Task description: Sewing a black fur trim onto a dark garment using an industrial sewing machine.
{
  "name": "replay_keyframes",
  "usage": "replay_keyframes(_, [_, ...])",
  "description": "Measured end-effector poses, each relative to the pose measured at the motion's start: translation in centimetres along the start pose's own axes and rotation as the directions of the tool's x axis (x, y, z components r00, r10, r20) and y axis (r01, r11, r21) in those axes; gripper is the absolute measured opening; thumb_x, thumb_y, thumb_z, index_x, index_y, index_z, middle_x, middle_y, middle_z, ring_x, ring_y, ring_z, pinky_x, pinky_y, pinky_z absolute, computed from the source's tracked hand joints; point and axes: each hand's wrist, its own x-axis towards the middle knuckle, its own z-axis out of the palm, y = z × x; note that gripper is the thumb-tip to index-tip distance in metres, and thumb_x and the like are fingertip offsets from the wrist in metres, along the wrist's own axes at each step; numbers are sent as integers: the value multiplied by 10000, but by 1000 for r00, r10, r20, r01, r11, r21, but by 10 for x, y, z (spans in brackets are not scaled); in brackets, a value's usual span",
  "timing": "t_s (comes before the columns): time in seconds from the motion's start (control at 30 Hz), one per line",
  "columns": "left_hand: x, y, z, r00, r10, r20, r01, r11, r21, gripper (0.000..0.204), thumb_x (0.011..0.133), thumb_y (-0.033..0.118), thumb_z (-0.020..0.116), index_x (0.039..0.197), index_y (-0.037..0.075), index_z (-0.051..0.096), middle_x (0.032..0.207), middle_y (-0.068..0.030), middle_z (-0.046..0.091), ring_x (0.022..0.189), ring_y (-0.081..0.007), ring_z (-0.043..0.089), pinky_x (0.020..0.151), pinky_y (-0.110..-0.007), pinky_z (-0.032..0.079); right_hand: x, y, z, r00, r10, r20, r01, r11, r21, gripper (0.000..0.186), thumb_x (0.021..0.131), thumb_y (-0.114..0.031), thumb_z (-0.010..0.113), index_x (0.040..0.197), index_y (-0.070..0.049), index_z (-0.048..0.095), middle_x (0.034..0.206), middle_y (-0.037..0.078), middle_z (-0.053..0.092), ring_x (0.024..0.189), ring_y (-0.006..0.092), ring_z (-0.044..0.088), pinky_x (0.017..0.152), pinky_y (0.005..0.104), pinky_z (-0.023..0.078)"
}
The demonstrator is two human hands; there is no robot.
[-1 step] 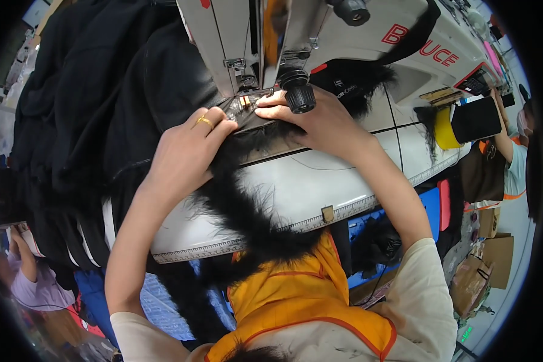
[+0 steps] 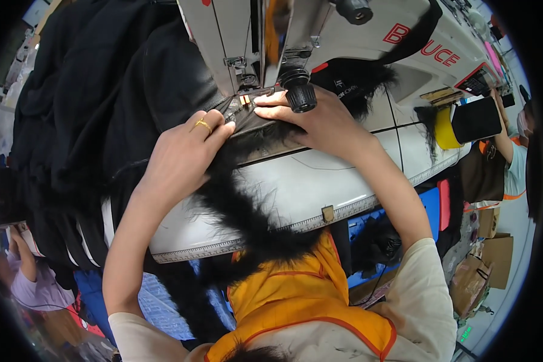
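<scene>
Under the head of a white sewing machine (image 2: 220, 42), both my hands work at a strip of black fabric (image 2: 253, 120). My left hand (image 2: 181, 151), with a ring on one finger, pinches the fabric's edge just left of the presser foot (image 2: 245, 101). To the right of the foot, my right hand (image 2: 329, 123) lies on the fabric with its fingers stretched out; a black knob (image 2: 300, 96) hides part of them. Fluffy black fur trim (image 2: 247, 217) trails from beneath my hands over the table's front edge. A large black garment (image 2: 84, 108) is heaped on the left.
A measuring tape (image 2: 295, 231) runs along the white table's front edge. At the right stands a yellow-and-black cylinder (image 2: 446, 128) with fur hanging by it. Other people work at the far left (image 2: 39, 280) and far right (image 2: 513, 145). Cardboard boxes (image 2: 496, 259) sit at lower right.
My left hand has shifted very slightly left and down, its fingers still together on the fabric. The right hand has stayed in place.
</scene>
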Motion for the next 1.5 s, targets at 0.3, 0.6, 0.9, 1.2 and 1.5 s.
replay_keyframes(0.3, [10, 20, 6, 993, 103, -54, -93, 981, 170, 472, 659, 29, 622, 1119, -62, 568, 1114, -118, 542, 1073, -239, 524, 905, -319, 441, 1, -4, -2, 996, -60, 60, 64, 996, -61, 615, 652, -27, 677, 1234, -180, 553, 1281, -13, 532, 1103, 260, 523, 957, 363, 431])
replay_keyframes(0.6, [-20, 18, 9, 993, -102, -57, 94, 986, -135, 665, 517, -68, 667, 1154, 113, 610, 1226, -57, 582, 1095, -231, 580, 882, -327, 500, -4, 11, -2, 995, -97, -11, 95, 990, -100, 440, 716, -92, 638, 1148, -155, 582, 1118, 23, 577, 1035, 231, 531, 894, 314, 456])
replay_keyframes(0.9, [-18, 6, 16, 987, 4, -163, -6, 1000, -14, 449, 694, -12, 578, 1121, 112, 639, 1181, -25, 612, 1107, -195, 569, 809, -304, 477, 2, 14, 0, 993, -106, -44, 91, 960, -264, 248, 791, -93, 546, 1027, -144, 599, 1051, 19, 596, 956, 216, 566, 823, 317, 483])
replay_keyframes(1.2, [8, -19, 22, 982, 84, -167, -79, 996, 34, 367, 742, 64, 549, 1095, 107, 639, 1161, -22, 620, 1090, -171, 566, 828, -288, 459, -5, 40, 16, 906, 415, -85, -278, 733, 621, 103, 750, -125, 589, 815, -98, 666, 887, 46, 638, 892, 260, 589, 777, 364, 468])
replay_keyframes(1.5, [12, -22, 28, 962, 111, -251, -93, 992, 83, 382, 718, 26, 548, 1084, 83, 640, 1084, -41, 643, 1001, -186, 594, 854, -297, 458, 7, 47, 12, 971, -3, -238, -57, 968, -243, 80, 740, -123, 579, 753, -53, 616, 794, 123, 625, 812, 308, 604, 716, 407, 465])
